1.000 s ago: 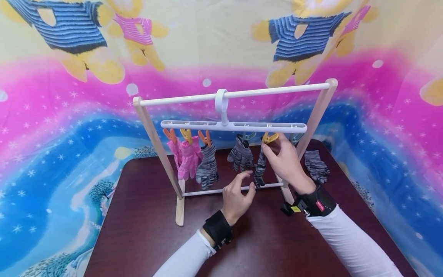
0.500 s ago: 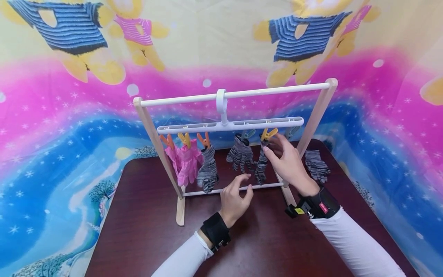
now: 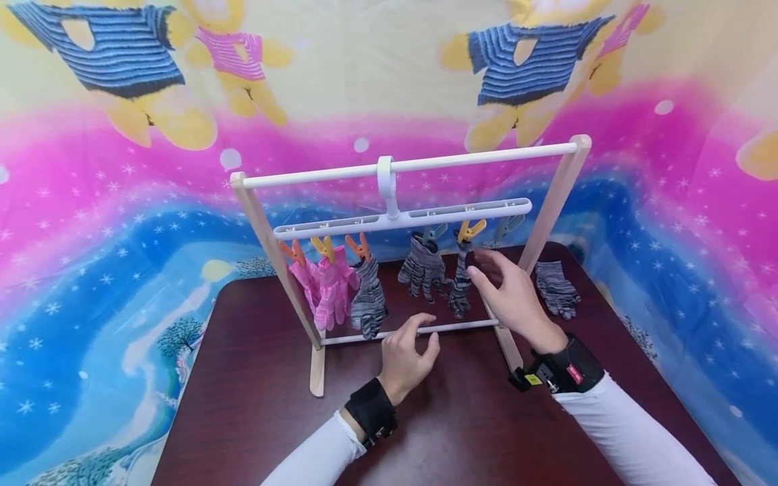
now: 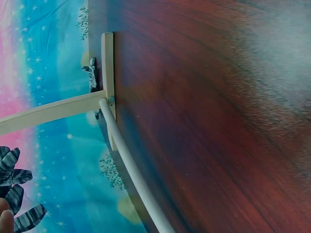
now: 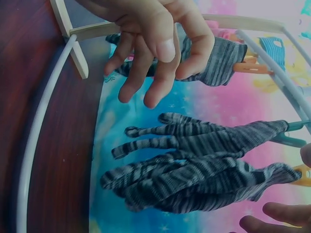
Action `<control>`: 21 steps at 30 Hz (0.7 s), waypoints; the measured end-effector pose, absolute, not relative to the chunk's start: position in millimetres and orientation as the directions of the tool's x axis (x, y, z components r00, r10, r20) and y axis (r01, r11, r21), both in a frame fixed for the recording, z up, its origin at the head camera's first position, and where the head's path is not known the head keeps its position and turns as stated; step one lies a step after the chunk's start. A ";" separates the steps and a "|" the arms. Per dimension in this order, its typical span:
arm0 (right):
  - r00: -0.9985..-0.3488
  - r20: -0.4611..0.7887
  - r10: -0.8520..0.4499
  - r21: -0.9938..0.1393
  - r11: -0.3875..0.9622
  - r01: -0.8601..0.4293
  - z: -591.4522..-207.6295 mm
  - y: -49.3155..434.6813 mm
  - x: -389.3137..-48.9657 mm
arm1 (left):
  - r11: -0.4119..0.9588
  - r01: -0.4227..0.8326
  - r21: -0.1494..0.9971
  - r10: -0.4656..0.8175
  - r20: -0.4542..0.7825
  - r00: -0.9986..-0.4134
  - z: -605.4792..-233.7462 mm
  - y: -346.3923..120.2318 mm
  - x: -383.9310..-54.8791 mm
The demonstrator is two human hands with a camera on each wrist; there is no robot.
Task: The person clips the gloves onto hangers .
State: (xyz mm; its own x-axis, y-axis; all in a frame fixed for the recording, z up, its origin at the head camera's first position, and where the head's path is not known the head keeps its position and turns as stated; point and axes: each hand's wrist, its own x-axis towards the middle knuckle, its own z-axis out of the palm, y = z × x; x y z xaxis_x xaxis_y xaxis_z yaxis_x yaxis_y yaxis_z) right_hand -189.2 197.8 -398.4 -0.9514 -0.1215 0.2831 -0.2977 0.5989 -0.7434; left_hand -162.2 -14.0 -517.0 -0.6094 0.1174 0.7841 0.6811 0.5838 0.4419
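Observation:
A white hanger [image 3: 340,225] carries small gloves on coloured clothespins. Beside the grey striped glove [image 3: 460,287] under the yellow clothespin [image 3: 470,231] is my right hand [image 3: 513,293]. Its thumb and fingers are parted near the cuff, and in the right wrist view its fingertips [image 5: 279,216] look apart from the knit. My left hand [image 3: 406,358] hovers below the hanging gloves, fingers loosely bent and holding nothing. Another grey glove [image 3: 422,266] hangs from a blue-grey clothespin [image 3: 435,233]. Further left hang a third grey glove [image 3: 369,297] and pink gloves [image 3: 333,287].
A wooden stand [image 3: 556,196] with a white top rod [image 3: 474,160] bears the hanger. Its lower rod [image 3: 456,327] runs in front of the hands. One grey glove [image 3: 556,287] lies on the dark table [image 3: 243,405] at right. A bare blue-grey clothespin [image 3: 509,227] hangs at the hanger's right end.
My right hand has come off the yellow clothespin and moved down and right. The hanger has tipped, its right end higher. My left hand has drifted slightly down and left.

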 end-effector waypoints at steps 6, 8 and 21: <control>-0.960 0.257 -0.114 -0.736 0.620 -0.271 -407.4 202.3 -184.9 | 0.590 0.680 0.435 0.140 0.774 -0.618 -521.0 -18.5 -160.8; -0.959 0.259 -0.111 -0.733 0.624 -0.271 -411.4 203.8 -184.0 | 0.592 0.679 0.434 0.149 0.769 -0.622 -521.7 -20.3 -160.8; -0.970 0.224 -0.090 -0.710 0.667 -0.226 -432.5 211.1 -180.5 | 0.615 0.651 0.445 0.197 0.713 -0.673 -527.7 -28.6 -158.2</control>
